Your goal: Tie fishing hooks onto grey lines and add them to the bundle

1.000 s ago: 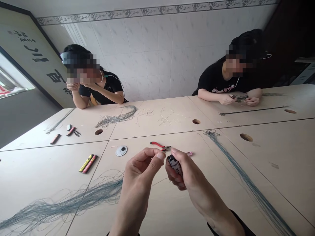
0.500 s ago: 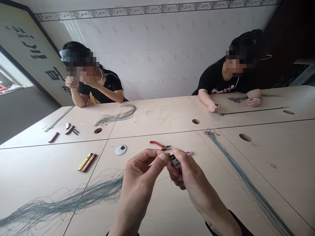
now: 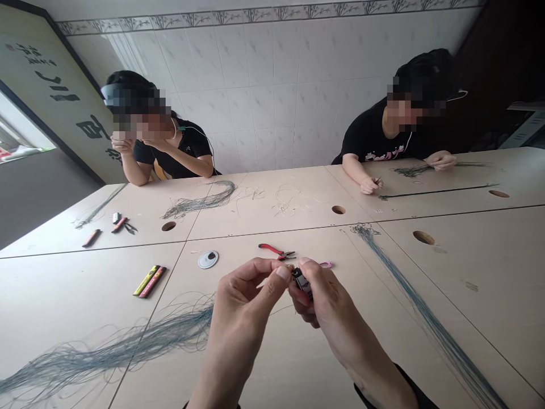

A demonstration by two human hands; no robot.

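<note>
My right hand [image 3: 327, 295] is closed around a lighter [image 3: 301, 281] with a dark top and a printed body, its thumb near the top end. Close beside that top, my left hand [image 3: 249, 298] pinches a thin cord [image 3: 290, 267] between thumb and forefinger. Only a tiny loop of it shows at the fingertips, and no flame can be made out. Just beyond my hands lie red-handled pliers [image 3: 276, 251] and a small pink item [image 3: 327, 264], partly covered by my right hand. A bundle of blue-grey cords [image 3: 128, 343] stretches left from behind my left wrist.
Another cord bundle [image 3: 409, 284] runs down the right side of the table [image 3: 481, 250]. Two lighters [image 3: 150, 282] and a round silver disc [image 3: 208, 259] lie to the left. Across the table sit two people, with more cords, lighters and pliers. Round holes [image 3: 424, 237] pierce the tabletop.
My hands keep nearly the same pose, the lighter tilted very slightly. Across the table, the right-hand person's hand on the cords has lifted and shifted a little.
</note>
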